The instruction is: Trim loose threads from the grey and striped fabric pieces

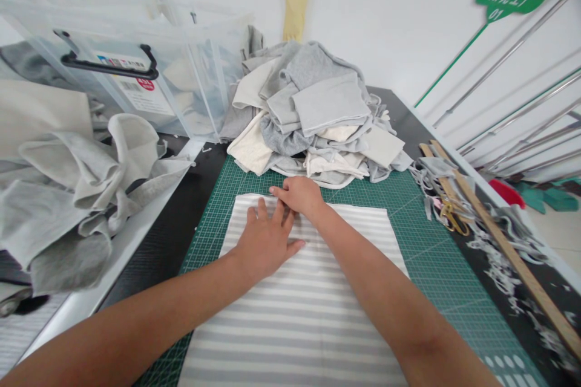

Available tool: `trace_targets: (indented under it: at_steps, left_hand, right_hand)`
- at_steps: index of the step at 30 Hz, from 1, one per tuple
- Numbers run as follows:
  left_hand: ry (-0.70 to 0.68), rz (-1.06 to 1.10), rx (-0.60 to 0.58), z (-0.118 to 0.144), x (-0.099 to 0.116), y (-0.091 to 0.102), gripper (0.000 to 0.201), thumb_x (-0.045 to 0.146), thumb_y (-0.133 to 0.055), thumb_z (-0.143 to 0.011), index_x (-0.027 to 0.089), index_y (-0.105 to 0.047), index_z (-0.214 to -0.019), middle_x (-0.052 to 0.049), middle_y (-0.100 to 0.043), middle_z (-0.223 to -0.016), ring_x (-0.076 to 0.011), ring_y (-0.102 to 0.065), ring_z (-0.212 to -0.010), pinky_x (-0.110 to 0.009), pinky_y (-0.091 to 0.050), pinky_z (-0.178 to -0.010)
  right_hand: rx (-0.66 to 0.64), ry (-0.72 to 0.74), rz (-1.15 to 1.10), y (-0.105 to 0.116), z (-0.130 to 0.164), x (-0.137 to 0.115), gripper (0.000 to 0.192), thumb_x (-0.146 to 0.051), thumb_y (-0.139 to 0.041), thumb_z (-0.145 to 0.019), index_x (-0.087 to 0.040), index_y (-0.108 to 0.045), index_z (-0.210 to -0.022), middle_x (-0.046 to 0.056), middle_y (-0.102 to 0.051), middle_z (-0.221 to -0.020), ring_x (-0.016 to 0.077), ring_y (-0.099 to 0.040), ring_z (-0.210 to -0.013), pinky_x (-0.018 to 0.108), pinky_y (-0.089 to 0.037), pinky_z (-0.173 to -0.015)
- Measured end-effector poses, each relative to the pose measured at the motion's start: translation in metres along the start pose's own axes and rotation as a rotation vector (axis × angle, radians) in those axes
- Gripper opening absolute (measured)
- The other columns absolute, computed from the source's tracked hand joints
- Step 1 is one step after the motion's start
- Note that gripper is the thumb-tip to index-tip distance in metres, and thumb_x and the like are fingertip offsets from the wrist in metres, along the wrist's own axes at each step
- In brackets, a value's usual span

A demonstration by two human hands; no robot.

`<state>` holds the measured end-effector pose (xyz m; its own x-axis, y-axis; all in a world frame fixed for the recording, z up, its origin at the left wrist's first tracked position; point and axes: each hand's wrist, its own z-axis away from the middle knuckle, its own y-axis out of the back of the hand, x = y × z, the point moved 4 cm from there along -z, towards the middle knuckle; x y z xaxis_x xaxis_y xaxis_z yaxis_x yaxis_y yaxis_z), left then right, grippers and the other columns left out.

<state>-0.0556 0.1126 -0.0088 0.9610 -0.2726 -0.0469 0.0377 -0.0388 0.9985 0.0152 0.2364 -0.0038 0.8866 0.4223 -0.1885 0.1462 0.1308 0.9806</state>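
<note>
The tabletop (190, 181) carries a green cutting mat (436, 254). On the mat lies a grey-and-white striped fabric (299, 320), flat, its long axis running from the person toward the wall, stripes crosswise. Beyond its far edge sits a pile of grey and cream cloth pieces (313, 115). The left hand (265, 239) presses flat, fingers spread. The right hand (299, 195) pinches the far edge.

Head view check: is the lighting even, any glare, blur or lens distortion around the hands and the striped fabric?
Head view: soft, even light, faint shadows under both hands on the striped fabric; left hand and right hand sharp; mild sheen on the clear plastic bin; wide-angle bending at edges, forearms stretched.
</note>
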Motion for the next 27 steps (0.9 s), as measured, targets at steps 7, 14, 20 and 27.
trace_targets:
  at_steps: [7, 14, 20, 27]
  left_hand:
    - [0.001, -0.007, 0.003, -0.0006, -0.0002, 0.0002, 0.07, 0.065, -0.032, -0.09, 0.021, -0.039, -0.144, -0.016, -0.033, -0.151, -0.0522, -0.032, -0.13, -0.063, -0.03, -0.099]
    - [0.005, 0.004, -0.011, 0.0003, -0.0003, 0.0014, 0.07, 0.065, -0.033, -0.09, 0.022, -0.037, -0.145, -0.016, -0.032, -0.151, -0.0525, -0.03, -0.13, -0.063, -0.029, -0.099]
    - [0.012, 0.017, -0.017, -0.0001, 0.0004, 0.0007, 0.072, 0.065, -0.033, -0.09, 0.021, -0.035, -0.147, -0.016, -0.032, -0.151, -0.0532, -0.029, -0.131, -0.064, -0.028, -0.1]
    - [0.008, 0.032, -0.024, -0.0008, 0.0007, 0.0022, 0.073, 0.065, -0.032, -0.09, 0.019, -0.036, -0.146, -0.017, -0.031, -0.152, -0.0544, -0.028, -0.132, -0.065, -0.028, -0.099]
  right_hand:
    - [-0.01, 0.004, -0.007, 0.0014, 0.0003, -0.0003, 0.061, -0.072, -0.035, -0.085, -0.024, -0.071, -0.076, 0.005, -0.071, -0.077, 0.0192, -0.063, -0.075, 0.027, -0.037, -0.06]
    - [-0.003, 0.06, 0.011, 0.0016, -0.0026, -0.003, 0.064, -0.073, -0.033, -0.086, -0.023, -0.07, -0.074, 0.006, -0.071, -0.076, 0.0186, -0.063, -0.073, 0.027, -0.035, -0.059]
    - [-0.017, 0.086, 0.008, 0.0034, -0.0032, -0.0015, 0.062, -0.072, -0.035, -0.087, -0.022, -0.07, -0.075, 0.006, -0.071, -0.076, 0.0172, -0.062, -0.072, 0.026, -0.033, -0.058]
    - [-0.036, 0.084, -0.017, 0.0024, -0.0085, -0.0011, 0.064, -0.072, -0.035, -0.086, -0.02, -0.068, -0.069, 0.006, -0.07, -0.072, 0.0154, -0.06, -0.067, 0.026, -0.028, -0.053]
